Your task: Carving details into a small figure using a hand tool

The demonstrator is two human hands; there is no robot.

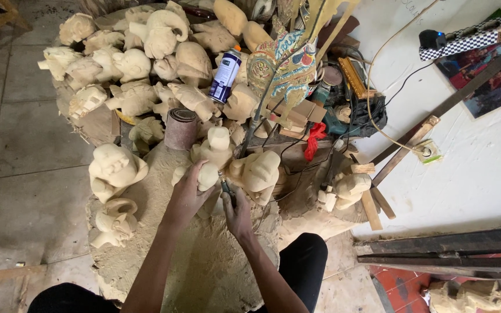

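Observation:
My left hand (188, 194) grips a pale wooden carving (207, 174) and presses it down on a sawdust-covered work block (198, 255). My right hand (236, 211) holds a small dark-handled carving tool (226, 186), its tip against the carving's right side. Right beside the tool lies another pale carved head (259, 171). A further unfinished figure (217, 145) stands just behind the one I hold.
Several unpainted carvings (134, 64) are piled at the back and left. A sandpaper roll (181, 128), a spray can (225, 74), a painted shadow puppet (285, 64), cables and wood strips (413, 142) crowd the right. A tiled floor (24, 168) lies to the left.

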